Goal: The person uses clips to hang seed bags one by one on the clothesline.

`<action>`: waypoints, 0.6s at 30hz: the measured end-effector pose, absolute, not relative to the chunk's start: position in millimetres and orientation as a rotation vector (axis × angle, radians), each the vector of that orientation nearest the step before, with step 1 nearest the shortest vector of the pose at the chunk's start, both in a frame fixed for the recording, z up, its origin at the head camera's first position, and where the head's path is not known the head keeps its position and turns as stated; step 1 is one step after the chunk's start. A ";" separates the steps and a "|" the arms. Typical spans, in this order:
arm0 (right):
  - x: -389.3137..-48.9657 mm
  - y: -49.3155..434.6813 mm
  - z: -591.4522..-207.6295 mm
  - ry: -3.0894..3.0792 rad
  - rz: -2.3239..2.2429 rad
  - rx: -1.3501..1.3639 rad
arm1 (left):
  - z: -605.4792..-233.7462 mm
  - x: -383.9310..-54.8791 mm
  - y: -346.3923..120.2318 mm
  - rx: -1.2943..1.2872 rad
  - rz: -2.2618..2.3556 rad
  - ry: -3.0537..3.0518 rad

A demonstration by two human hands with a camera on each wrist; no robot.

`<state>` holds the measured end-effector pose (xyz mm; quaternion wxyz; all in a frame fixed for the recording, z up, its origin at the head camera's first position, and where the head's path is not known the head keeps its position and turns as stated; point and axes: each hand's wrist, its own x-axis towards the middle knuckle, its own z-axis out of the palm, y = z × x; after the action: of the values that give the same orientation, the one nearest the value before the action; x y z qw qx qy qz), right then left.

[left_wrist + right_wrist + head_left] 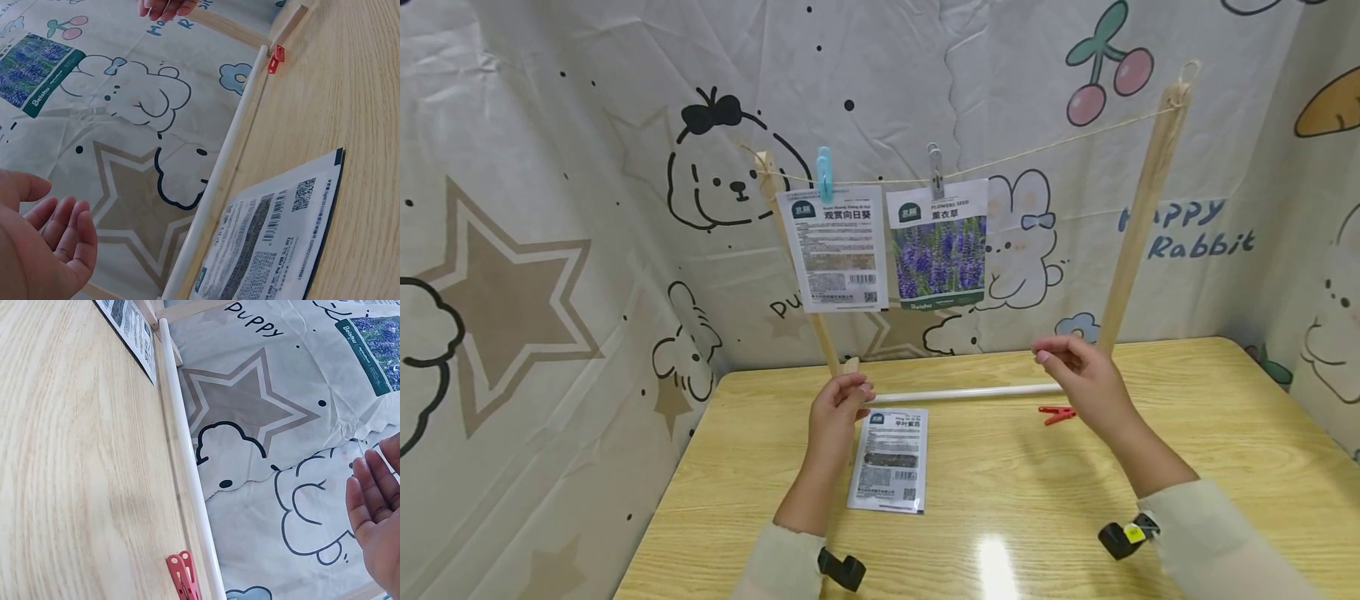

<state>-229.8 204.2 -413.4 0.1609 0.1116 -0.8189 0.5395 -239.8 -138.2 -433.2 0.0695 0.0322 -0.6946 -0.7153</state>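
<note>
My left hand [837,402] hovers above the top of a seed packet [889,479] lying back-side up on the table. Its fingers are loosely bent, with nothing between them in the left wrist view. On the right, my right hand [1081,373] is raised above a red clothespin [1057,414]; its relaxed fingers hold nothing. A string [1037,152] bears two more packets: a text-covered one [838,258] under a light blue clothespin [824,175], and a lavender seed packet [938,258] under a grey clothespin [936,171].
Two wooden posts, the left one [823,342] and the taller-looking right one [1138,225], hold the string's ends. A white rod [970,392] runs low between them above the wooden table [1000,500]. Behind hangs a printed cloth [625,275].
</note>
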 end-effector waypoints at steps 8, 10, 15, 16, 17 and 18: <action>-230.4 207.3 -421.5 -2.313 1.586 0.337 | -440.6 -238.1 -137.2 0.142 -2.185 -2.082; -229.8 207.7 -423.2 -2.321 1.587 0.328 | -442.8 -236.8 -137.0 0.159 -2.186 -2.087; -227.7 207.1 -429.4 -2.337 1.625 0.309 | -449.5 -234.6 -137.9 0.193 -2.159 -2.110; -227.5 207.2 -430.9 -2.336 1.634 0.308 | -450.7 -234.5 -138.0 0.198 -2.160 -2.111; -227.3 207.1 -432.4 -2.334 1.639 0.305 | -451.7 -234.0 -138.1 0.202 -2.159 -2.117; -227.2 207.2 -433.8 -2.333 1.640 0.303 | -452.4 -233.6 -138.0 0.208 -2.159 -2.121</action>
<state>-227.2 207.2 -433.8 0.1364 0.1047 -0.8058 0.5666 -233.6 -138.0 -452.4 0.0538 0.0684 -0.6981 -0.7107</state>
